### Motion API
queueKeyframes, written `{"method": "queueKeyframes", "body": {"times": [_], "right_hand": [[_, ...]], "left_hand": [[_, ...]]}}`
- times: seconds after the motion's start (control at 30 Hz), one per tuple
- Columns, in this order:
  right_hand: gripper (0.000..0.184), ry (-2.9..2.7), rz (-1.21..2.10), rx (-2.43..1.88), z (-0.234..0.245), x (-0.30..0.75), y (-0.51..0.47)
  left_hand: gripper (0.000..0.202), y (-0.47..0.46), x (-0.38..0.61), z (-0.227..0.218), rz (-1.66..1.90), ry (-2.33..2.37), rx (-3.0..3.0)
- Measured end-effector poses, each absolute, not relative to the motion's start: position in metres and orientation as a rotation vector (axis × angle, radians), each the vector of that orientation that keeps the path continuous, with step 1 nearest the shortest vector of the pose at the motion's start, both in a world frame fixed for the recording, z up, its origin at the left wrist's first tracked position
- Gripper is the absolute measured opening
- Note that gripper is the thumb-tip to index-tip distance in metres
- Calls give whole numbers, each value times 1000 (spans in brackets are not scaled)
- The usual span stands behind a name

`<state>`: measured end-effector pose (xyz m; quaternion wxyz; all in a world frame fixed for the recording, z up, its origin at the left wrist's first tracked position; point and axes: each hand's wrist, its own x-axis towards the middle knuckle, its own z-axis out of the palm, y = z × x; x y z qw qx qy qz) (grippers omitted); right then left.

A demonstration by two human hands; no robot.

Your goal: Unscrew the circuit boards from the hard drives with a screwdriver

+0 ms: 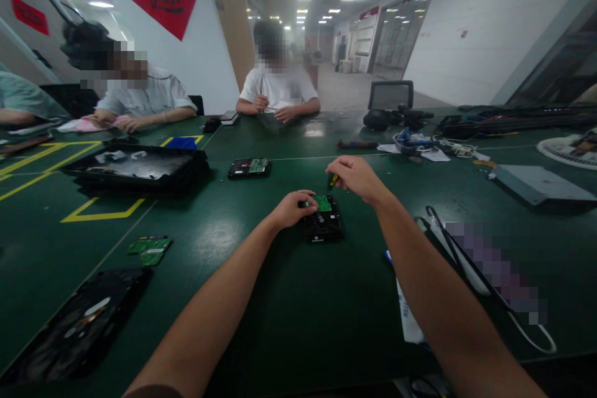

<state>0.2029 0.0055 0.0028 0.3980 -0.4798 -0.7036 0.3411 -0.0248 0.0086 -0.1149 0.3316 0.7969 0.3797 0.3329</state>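
Note:
On the green table in front of me lies a black hard drive (323, 225) with a green circuit board (323, 202) on its upper side. My left hand (293, 208) is closed on the drive's left side, its fingertips over the board. Just above the far right corner, my right hand (353, 175) grips a small screwdriver (332, 181) with a yellow and black handle, its dark shaft pointing down. Whether its tip touches the drive is too small to tell.
A second hard drive (249, 168) lies farther back, left of centre. Black trays (140, 168) are stacked at left. Nearer are a loose green board (152, 250) and a larger black drive (84, 323). A grey metal box (543, 183) stands right. Several people sit across the table.

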Motion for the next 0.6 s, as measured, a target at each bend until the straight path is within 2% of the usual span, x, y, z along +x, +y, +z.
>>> {"method": "queueKeyframes", "body": {"times": [0.07,0.23,0.33,0.6], "right_hand": [[22,-1766,934,-1205,3,201,5],[35,-1733,1157,-1023,4,198,1],[35,-1750,1208,-960,4,199,1],[24,-1822,705,-1185,2,196,5]], "left_hand": [[11,9,-24,-115,873,998,2082],[11,9,-24,-114,876,983,2087],[11,9,-24,-114,880,979,2095],[10,5,-22,-111,899,1007,2050]]}}
